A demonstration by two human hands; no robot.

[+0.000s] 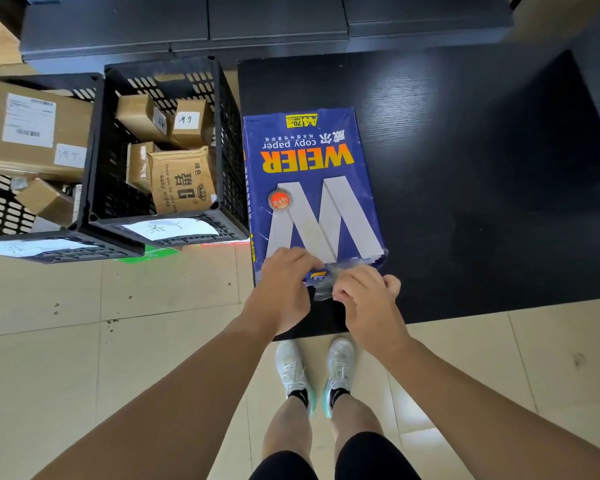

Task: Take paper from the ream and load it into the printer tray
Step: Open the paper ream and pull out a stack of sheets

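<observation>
A blue ream of copy paper (309,181) with orange "WEIER" lettering lies flat on a low black table (465,168), near its left edge. The wrapper's near end (323,277) is crumpled and partly torn. My left hand (284,289) pinches that crumpled flap from the left. My right hand (368,292) grips the same flap from the right. Both hands are at the ream's near end. No printer or tray is in view.
Two black plastic crates (229,133) with several cardboard boxes stand on the tiled floor left of the table. Dark cabinets (257,26) run along the back. My feet in white shoes (312,372) stand at the table's near edge.
</observation>
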